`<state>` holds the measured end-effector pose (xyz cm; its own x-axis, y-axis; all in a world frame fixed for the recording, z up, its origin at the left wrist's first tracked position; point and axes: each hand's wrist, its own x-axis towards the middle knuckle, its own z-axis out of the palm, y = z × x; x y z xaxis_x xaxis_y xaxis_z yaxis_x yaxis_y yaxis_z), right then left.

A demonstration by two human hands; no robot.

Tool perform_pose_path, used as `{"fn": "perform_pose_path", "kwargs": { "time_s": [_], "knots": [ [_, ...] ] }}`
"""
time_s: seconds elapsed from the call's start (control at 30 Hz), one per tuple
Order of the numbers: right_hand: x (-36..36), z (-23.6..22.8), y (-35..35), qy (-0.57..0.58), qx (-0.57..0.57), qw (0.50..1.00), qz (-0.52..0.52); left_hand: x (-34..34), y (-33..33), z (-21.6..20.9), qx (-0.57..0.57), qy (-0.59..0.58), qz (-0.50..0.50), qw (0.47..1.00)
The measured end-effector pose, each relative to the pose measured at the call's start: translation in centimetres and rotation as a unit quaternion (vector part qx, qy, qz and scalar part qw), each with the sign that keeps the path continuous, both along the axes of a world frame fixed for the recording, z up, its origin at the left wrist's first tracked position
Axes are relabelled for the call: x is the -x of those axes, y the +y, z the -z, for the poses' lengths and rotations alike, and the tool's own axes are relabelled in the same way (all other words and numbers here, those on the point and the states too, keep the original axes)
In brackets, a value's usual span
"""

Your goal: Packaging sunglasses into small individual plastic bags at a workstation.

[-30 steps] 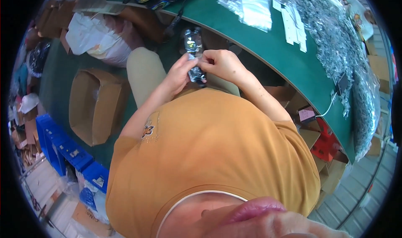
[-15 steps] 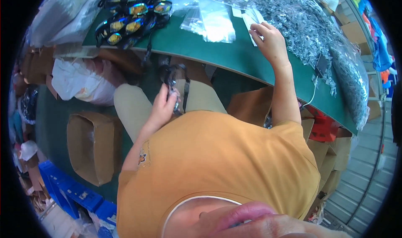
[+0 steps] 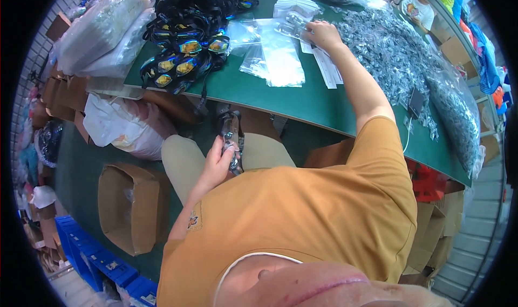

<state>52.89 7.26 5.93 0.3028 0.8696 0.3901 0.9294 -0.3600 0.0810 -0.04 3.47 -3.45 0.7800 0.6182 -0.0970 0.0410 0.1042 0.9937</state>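
Note:
Low over my lap, my left hand (image 3: 217,162) is closed round dark swim goggles (image 3: 230,128), which look wrapped in clear plastic. At the far side of the table my right hand (image 3: 325,35) reaches out with curled fingers, gripping the edge of a small clear plastic packet (image 3: 293,27); its contents are too small to make out. Just below that hand lie white paper strips (image 3: 327,69). Flat clear plastic bags (image 3: 283,64) are spread left of them. A heap of black goggles with mirrored lenses (image 3: 186,47) covers the table's left end.
A large mound of small clear plastic pieces (image 3: 377,53) fills the right of the green table (image 3: 259,104), beside a stuffed clear bag (image 3: 456,123). A dark flat device (image 3: 415,102) with a white cable lies there. An open cardboard box (image 3: 127,210) and blue crates (image 3: 102,261) stand at left.
My right hand has moved farther away and left, from the paper strips to the clear packet. My left hand still holds the goggles over my lap. The whole view has shifted.

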Motion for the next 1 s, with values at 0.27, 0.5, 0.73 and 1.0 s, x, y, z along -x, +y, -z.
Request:
{"fn": "perform_pose_path", "kwargs": {
  "time_s": [0.27, 0.5, 0.73, 1.0],
  "knots": [
    [-0.9, -0.3, -1.8, -0.009, -0.005, 0.999, 0.039, 0.1, 0.3, -1.2, 0.116, -0.027, -0.006, 0.993],
    [5.4, -3.1, -6.3, 0.218, -0.093, 0.966, -0.099, -0.8, 1.8, -2.7, 0.222, -0.036, 0.036, 0.974],
    [8.1, -1.1, -10.6, 0.016, -0.118, 0.991, -0.056, -1.4, 1.2, -6.6, 0.224, -0.058, 0.066, 0.971],
    [-1.9, 1.6, -22.0, -0.049, 0.048, 0.963, 0.262, -0.5, 1.5, -5.4, 0.242, -0.071, 0.075, 0.965]
  ]
}}
